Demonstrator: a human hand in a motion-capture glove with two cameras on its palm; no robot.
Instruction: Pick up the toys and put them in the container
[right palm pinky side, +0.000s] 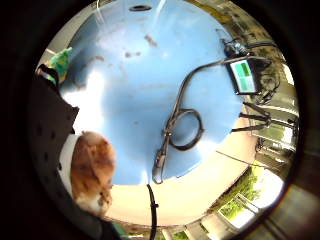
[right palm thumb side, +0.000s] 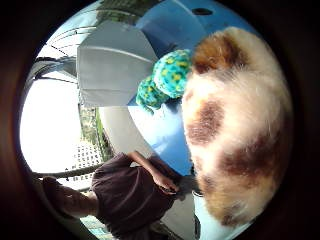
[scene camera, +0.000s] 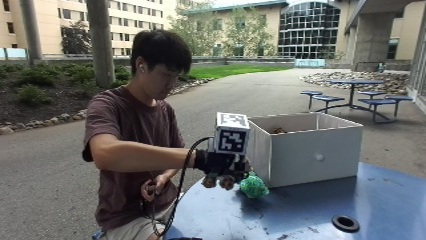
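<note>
Centre frame, hand: gloved right hand (scene camera: 218, 164) grips brown-and-white plush toy (right palm thumb side: 235, 125) above blue table (scene camera: 299, 210).
Left: green spotted plush (scene camera: 253, 186) on table beside white container (scene camera: 306, 147).
Progress: early; both toys outside.

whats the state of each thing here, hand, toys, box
right hand: gripping the brown-and-white plush toy above the table
brown-and-white plush toy: held, lifted off the table
green spotted toy: on the blue table, against the container's front
white container: open top, upright on the table; something brown shows inside
</note>
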